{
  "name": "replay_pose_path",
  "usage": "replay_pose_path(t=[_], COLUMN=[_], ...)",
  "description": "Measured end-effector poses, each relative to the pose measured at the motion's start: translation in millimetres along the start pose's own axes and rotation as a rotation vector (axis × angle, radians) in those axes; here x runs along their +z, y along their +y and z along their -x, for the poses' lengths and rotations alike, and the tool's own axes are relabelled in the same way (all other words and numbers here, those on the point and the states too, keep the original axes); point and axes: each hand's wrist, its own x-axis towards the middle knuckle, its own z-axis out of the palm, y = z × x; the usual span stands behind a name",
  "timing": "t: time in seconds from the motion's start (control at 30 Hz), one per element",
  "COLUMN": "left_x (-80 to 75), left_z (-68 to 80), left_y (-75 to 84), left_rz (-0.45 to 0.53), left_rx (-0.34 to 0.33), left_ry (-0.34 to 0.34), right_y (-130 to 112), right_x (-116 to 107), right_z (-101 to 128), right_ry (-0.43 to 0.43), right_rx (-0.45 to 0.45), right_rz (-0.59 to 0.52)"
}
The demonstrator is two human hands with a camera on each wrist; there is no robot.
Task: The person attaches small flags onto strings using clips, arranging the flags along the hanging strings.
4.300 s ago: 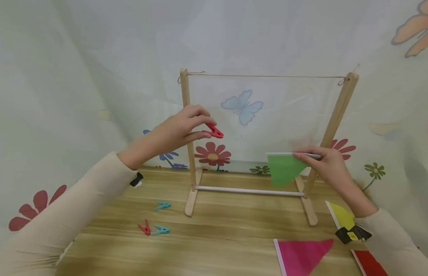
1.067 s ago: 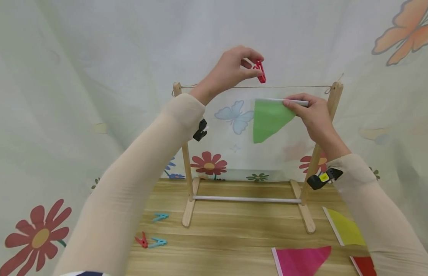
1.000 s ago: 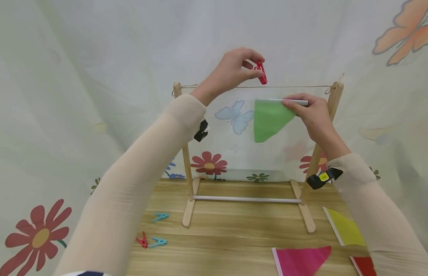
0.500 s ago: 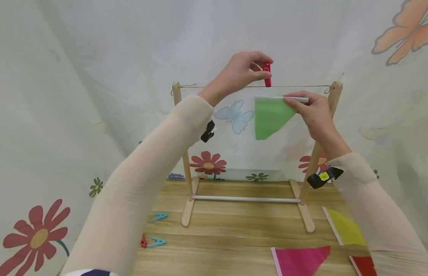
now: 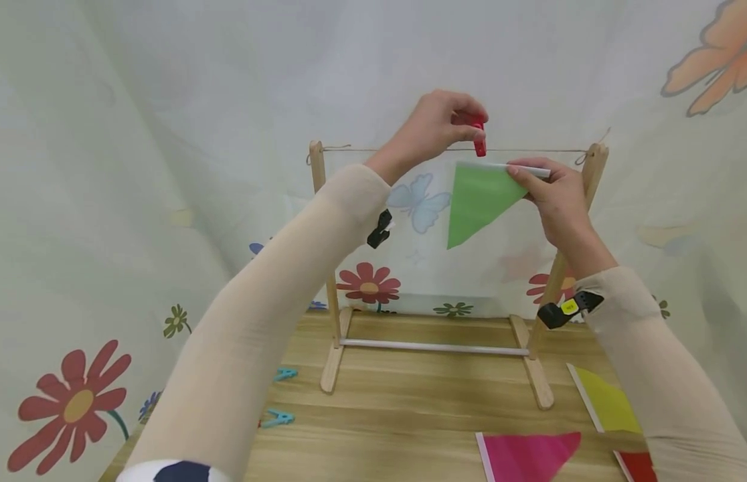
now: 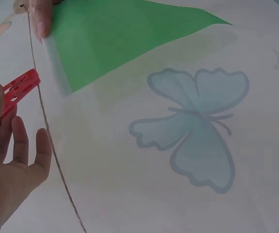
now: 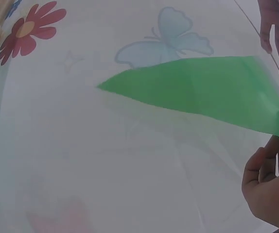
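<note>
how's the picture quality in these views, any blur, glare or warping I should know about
Head view: even, soft light, no glare; the wooden frame bows outward from wide-angle distortion. Left wrist view: the left hand and red clothespin are sharp, but the green flag has a smeared white edge. Right wrist view: the flag's near end and the right hand are soft and blurred.

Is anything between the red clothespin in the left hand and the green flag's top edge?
Only the string. In the head view the red clothespin, pinched by the left hand, sits at the string, just above the green flag that the right hand holds.
</note>
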Motion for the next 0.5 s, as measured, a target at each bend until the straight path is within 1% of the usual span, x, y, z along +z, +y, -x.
replay_pose_path(t=[0.1,0.23,0.3,0.43,0.5], left_x=[1.5,2.8,3.7,3.9,3.8], left_z=[-2.2,-5.1,-6.2,-6.7,-6.7], left_y=[1.0,4.8,7.0,10.8,12.3], left_rz=[0.005,0.045,0.069,0.085,0.099], left_rx=[-0.005,-0.003,0.007,0.024,0.026], left_ry=[0.006,0.02,0.033,0.076,0.085], right_y=[0,-1,-1,-1,-1], right_x=[0,-1,-2,-2,-3], right_z=[-1,-1,-1,0,1], right_ry=[0.009,0.015,0.016,0.012,0.015], right_rx=[-0.013,-0.023,-0.021,-0.022,-0.024], right_rz=[0.002,0.002,0.001,-0.004,-0.003])
